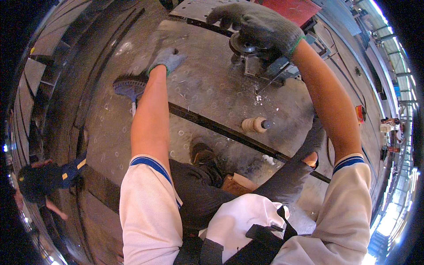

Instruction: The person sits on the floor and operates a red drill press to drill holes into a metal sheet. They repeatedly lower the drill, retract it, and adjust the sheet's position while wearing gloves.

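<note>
My left hand (169, 60), in a grey knit glove, is curled on the dark metal plate (198, 84), with no object visible in it. My right hand (260, 27), in a darker, dirty glove, reaches over a metal tool with a round, disc-like part (244, 44). Its fingers stretch leftward, apart, above the edge of a raised metal piece (194, 9). The palm hides part of the tool, so I cannot tell whether they touch. A brush head with dark bristles (129, 87) lies just left of my left forearm.
A tan spool-like roll (255, 125) with a dark end lies on the plate beside a long dark gap (212, 126). My crossed legs and a dark shoe (205, 161) are in front of me. Another person (46, 181) is at the left. A red panel (293, 13) stands at the far right.
</note>
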Tool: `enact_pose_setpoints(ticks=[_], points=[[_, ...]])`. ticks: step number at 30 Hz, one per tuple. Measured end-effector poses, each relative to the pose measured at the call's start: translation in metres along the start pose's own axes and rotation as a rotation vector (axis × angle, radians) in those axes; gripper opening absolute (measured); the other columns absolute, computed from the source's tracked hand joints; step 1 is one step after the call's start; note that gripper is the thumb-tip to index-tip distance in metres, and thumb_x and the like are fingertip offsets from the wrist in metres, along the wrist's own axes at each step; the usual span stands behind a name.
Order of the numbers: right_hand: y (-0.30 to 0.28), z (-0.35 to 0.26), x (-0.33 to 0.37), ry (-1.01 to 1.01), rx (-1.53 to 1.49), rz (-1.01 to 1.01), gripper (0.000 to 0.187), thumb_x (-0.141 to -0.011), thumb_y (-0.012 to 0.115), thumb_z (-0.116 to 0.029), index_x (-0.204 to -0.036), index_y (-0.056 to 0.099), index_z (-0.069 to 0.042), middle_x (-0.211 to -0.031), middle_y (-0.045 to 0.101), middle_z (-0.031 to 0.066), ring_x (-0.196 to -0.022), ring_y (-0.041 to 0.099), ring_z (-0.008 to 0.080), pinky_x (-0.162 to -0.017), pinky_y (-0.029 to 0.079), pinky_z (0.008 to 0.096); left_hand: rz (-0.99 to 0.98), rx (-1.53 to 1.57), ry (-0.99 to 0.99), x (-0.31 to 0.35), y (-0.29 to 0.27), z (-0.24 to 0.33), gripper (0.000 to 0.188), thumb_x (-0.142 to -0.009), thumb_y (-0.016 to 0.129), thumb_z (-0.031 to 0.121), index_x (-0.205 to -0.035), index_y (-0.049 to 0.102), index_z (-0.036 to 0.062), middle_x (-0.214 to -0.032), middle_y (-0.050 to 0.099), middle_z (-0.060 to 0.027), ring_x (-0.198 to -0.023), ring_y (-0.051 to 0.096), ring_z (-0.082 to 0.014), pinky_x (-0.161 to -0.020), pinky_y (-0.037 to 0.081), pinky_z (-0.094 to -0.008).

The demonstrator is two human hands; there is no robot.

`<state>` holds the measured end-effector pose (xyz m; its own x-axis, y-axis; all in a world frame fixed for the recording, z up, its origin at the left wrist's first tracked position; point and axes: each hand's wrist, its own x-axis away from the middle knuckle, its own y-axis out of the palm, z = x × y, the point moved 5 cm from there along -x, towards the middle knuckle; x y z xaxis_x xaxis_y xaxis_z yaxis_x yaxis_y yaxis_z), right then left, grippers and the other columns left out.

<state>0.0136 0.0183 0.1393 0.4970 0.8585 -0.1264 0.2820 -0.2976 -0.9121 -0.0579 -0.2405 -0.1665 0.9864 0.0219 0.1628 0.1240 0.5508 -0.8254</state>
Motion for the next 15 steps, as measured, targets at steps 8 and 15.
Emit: enact_pose_setpoints(ticks=[8, 15], points=[[0.02, -0.004, 0.0, -0.038, 0.521, 0.022, 0.04, -0.077, 0.069, -0.017, -0.116, 0.074, -0.009, -0.11, 0.074, 0.0118, -0.107, 0.069, 0.0292, -0.094, 0.054, 0.0438, -0.077, -0.156, 0.019, -0.008, 0.008, 0.024, 0.078, -0.083, 0.071, 0.059, -0.135, 0.063, 0.0015, -0.136, 0.065, -0.0234, -0.126, 0.062, -0.0381, -0.105, 0.049, -0.0445], [-0.039, -0.017, 0.084, 0.559, 0.528, -0.553, 0.026, -0.084, 0.067, -0.023, -0.103, 0.078, -0.008, -0.113, 0.072, 0.0131, -0.109, 0.068, 0.0337, -0.092, 0.053, 0.0448, -0.072, -0.121, 0.021, 0.0, 0.01, 0.009, 0.068, -0.086, 0.072, 0.054, -0.129, 0.067, 0.0013, -0.125, 0.069, -0.0245, -0.115, 0.067, -0.0379, -0.098, 0.051, -0.0439]])
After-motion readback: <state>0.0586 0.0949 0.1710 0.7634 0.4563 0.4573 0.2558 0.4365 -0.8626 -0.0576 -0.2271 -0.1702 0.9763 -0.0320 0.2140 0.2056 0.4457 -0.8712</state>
